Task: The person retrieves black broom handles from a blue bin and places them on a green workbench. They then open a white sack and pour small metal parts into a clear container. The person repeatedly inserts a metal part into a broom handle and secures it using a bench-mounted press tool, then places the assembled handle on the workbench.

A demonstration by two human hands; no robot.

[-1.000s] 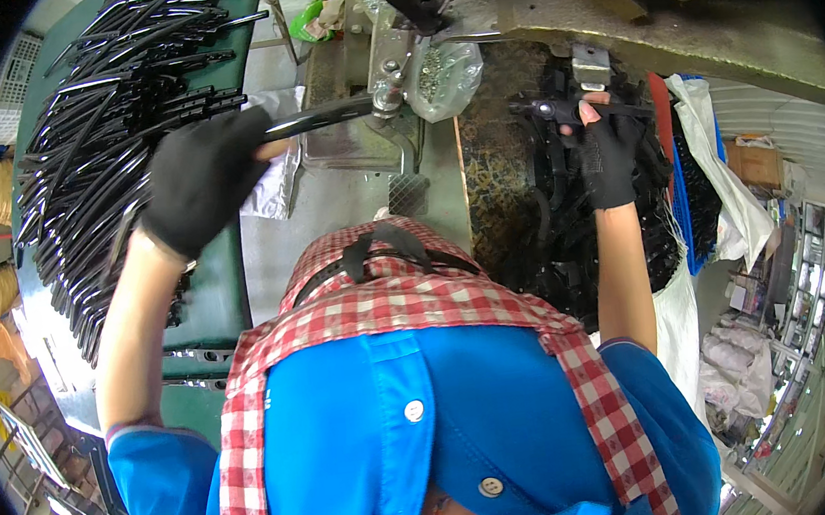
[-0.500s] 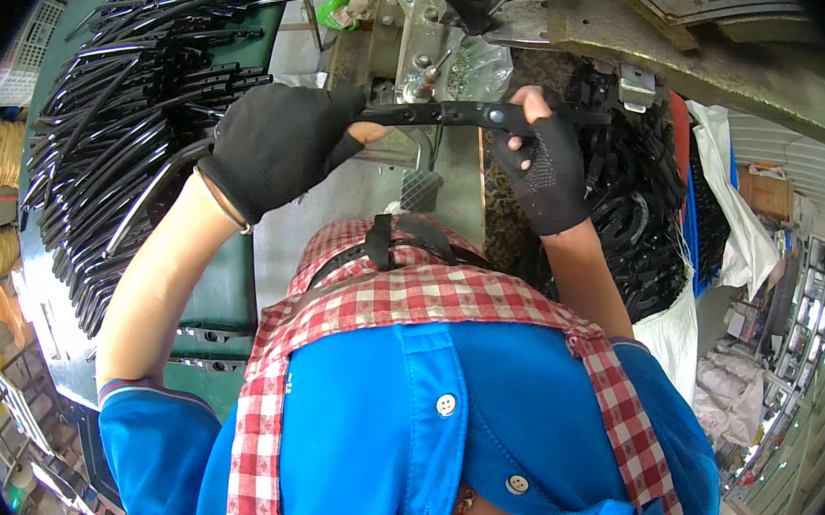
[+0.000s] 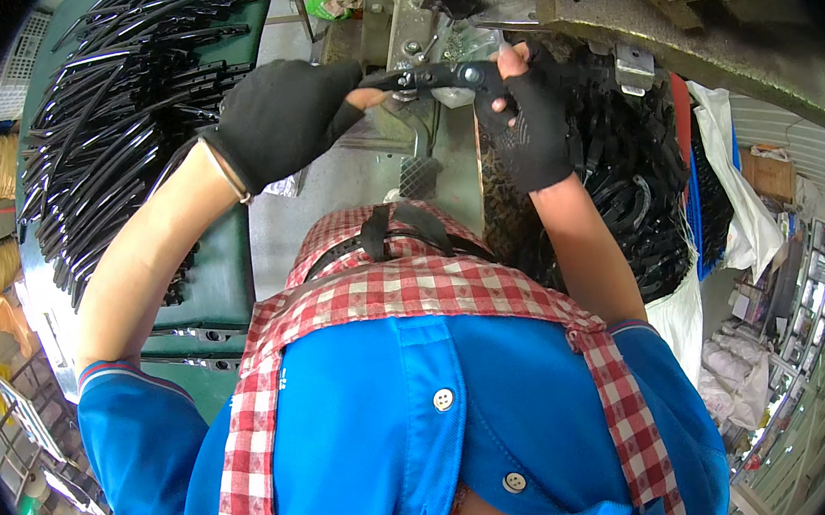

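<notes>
A black metal bar with holes (image 3: pixel 432 76) stretches between my hands, close to the riveting machine's metal fittings. My left hand (image 3: pixel 287 118), in a black fingerless glove, closes round its left end, the thumb along the lower side. At the other end my right hand (image 3: pixel 531 122), gloved the same way, grips the bar with bare fingertips showing. A round silvery rivet head (image 3: pixel 471 75) sits on the bar beside the right fingers. Part of each end is hidden by the gloves.
Many black bent tubes (image 3: pixel 118 138) lie heaped on a green table at the left. A pile of black curved parts (image 3: pixel 633 204) fills a sack at the right. The machine's heavy metal frame (image 3: pixel 597 7) overhangs the far right. A textured pedal (image 3: pixel 418 176) shows below.
Both hands have moved forward with the bar, toward the machine fittings. The bar's right end has also shifted slightly left.
</notes>
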